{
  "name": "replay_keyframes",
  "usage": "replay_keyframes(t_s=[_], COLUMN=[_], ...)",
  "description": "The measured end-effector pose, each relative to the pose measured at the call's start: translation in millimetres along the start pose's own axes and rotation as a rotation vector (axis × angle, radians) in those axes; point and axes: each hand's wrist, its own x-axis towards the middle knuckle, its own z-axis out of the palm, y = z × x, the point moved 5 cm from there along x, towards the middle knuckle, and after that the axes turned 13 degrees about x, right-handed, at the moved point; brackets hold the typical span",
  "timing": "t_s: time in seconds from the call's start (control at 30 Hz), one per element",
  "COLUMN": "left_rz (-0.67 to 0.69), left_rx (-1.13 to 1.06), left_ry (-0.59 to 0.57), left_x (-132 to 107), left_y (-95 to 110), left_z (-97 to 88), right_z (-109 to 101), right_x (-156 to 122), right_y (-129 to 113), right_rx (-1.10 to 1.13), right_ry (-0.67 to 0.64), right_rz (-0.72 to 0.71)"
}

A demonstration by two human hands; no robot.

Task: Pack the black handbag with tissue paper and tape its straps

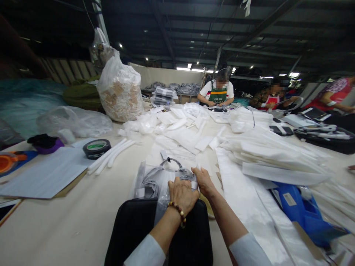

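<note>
My left hand (181, 194), with a bead bracelet on its wrist, is closed over the near end of a clear plastic bag (155, 181) that holds a grey folded item with a dark cord. Close beside it, my right hand (203, 180) pinches the same bag's edge near a small white strip. The bag lies on the pale table (83, 218), partly over a black case (133, 232) at the near edge.
White foam sleeves and sheets (266, 155) are heaped to the right and across the middle. A roll of tape (96, 148) and white tubes lie to the left, near a paper pad (41, 173). A large stuffed bag (119, 92) stands far left. Several people work at the far end.
</note>
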Motion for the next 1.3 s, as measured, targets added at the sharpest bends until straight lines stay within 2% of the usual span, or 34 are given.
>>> replay_keyframes(t_s=[0.13,0.23,0.33,0.47,0.63,0.9,1.17,1.3], left_rz=[0.015,-0.024,0.022,0.044,0.044,0.089,0.090,0.115], left_rx=[0.012,0.026,0.036,0.015,-0.039,-0.057,-0.057,-0.063], left_ry=[0.016,0.106,0.162,0.142,0.148,0.124,0.093,0.072], left_x=[-4.1,-7.7,-8.2,-4.0,-0.2,-0.2,-7.1,-4.7], left_y=[1.9,3.5,8.9,13.3,16.5,15.9,10.6,10.5], left_z=[-4.0,-10.5,-13.6,-10.8,-5.0,-0.9,-6.1,-0.5], right_z=[-0.5,-2.3,-5.1,-6.4,-5.5,-5.4,-6.4,-1.7], right_x=[-2.3,-7.2,-10.5,-13.2,-17.3,-5.7,5.4,10.6], right_y=[-4.7,-10.7,-14.3,-17.0,-14.8,2.8,0.4,4.2], right_rx=[-0.009,-0.028,-0.048,-0.054,-0.048,-0.078,-0.179,-0.280], right_ry=[-0.006,-0.036,-0.059,-0.093,-0.108,-0.047,0.012,0.025], right_rz=[0.031,0.065,0.099,0.105,0.045,0.020,-0.098,-0.081])
